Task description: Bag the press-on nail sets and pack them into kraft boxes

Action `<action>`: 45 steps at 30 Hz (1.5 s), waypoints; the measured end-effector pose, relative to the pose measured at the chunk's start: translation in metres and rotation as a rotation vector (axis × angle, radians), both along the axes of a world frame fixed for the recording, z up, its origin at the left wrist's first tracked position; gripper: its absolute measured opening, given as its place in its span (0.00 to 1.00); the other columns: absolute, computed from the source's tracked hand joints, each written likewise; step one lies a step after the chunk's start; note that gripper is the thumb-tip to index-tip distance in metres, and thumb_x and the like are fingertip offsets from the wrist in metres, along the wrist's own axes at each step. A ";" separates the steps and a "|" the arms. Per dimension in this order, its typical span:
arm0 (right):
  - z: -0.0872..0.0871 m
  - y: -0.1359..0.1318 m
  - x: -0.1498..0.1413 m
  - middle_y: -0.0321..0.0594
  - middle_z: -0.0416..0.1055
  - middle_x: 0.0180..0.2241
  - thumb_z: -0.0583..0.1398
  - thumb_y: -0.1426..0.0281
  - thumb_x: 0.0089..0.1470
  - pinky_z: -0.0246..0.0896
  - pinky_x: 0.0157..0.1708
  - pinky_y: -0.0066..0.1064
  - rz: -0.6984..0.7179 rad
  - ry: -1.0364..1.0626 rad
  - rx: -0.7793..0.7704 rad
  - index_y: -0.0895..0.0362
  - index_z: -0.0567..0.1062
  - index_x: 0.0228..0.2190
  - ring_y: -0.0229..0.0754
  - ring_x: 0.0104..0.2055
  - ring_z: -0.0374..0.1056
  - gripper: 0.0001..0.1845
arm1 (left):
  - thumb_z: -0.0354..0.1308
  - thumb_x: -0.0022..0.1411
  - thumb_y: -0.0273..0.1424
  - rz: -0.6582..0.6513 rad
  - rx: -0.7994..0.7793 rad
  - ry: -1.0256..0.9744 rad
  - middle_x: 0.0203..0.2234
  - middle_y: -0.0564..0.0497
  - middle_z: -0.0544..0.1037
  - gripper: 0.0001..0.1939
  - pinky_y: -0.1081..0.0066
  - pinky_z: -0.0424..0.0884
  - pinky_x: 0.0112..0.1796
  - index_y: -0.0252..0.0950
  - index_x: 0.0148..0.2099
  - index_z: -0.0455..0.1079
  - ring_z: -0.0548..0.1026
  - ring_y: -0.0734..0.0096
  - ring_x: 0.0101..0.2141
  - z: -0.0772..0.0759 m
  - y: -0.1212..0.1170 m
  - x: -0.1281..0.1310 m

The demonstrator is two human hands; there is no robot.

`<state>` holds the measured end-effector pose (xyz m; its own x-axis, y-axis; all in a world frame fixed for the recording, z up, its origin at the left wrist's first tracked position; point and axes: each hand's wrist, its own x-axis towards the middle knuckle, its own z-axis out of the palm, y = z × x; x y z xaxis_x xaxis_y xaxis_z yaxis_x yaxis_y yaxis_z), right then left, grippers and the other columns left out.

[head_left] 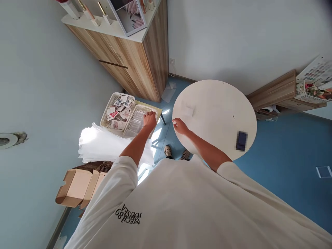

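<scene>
On the far left, an open cardboard box (pixel 79 182) sits below a spread of white sheets (pixel 101 144). Next comes a white basket (pixel 104 119) full of small printed packets (pixel 120 108), and right beside it a second basket (pixel 133 110) holding clear plastic trays (pixel 136 123). The person's left hand (pixel 149 120) is over that second basket's right side, fingers bent; I can't tell whether it grasps a tray. The right hand (pixel 181 126) is at the left edge of the round table (pixel 215 117), fingers curled, its grip unclear to me. A see-through bag (pixel 190 111) lies near it, and a dark, blurred item (pixel 241 141) rests farther right.
</scene>
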<state>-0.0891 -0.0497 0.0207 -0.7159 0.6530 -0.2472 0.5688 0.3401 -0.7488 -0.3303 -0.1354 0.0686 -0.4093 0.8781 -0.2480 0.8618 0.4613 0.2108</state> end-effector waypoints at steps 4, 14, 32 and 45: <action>-0.009 -0.004 -0.017 0.49 0.68 0.63 0.55 0.73 0.69 0.73 0.54 0.39 -0.016 0.005 -0.014 0.53 0.76 0.60 0.44 0.48 0.76 0.21 | 0.48 0.68 0.22 -0.054 -0.028 -0.019 0.60 0.36 0.76 0.23 0.46 0.62 0.58 0.40 0.59 0.74 0.66 0.42 0.64 -0.017 -0.001 -0.022; -0.016 -0.006 -0.031 0.48 0.69 0.61 0.55 0.73 0.69 0.73 0.53 0.37 -0.032 -0.034 -0.015 0.55 0.77 0.58 0.43 0.48 0.77 0.20 | 0.47 0.66 0.20 -0.104 -0.014 -0.041 0.59 0.35 0.75 0.25 0.44 0.60 0.59 0.40 0.59 0.74 0.64 0.41 0.64 -0.029 0.000 -0.037; 0.004 -0.017 -0.043 0.47 0.70 0.62 0.56 0.73 0.70 0.73 0.52 0.36 -0.003 -0.082 -0.030 0.53 0.78 0.58 0.44 0.49 0.76 0.19 | 0.55 0.64 0.30 0.390 -0.024 0.045 0.65 0.31 0.67 0.27 0.42 0.62 0.60 0.36 0.65 0.63 0.65 0.37 0.65 -0.013 -0.023 -0.052; 0.007 -0.026 -0.031 0.46 0.71 0.61 0.55 0.74 0.68 0.72 0.53 0.39 -0.050 -0.054 -0.034 0.52 0.77 0.58 0.44 0.48 0.76 0.21 | 0.58 0.64 0.35 0.287 0.110 -0.042 0.66 0.31 0.65 0.30 0.40 0.61 0.61 0.37 0.67 0.61 0.65 0.33 0.64 0.012 -0.022 -0.034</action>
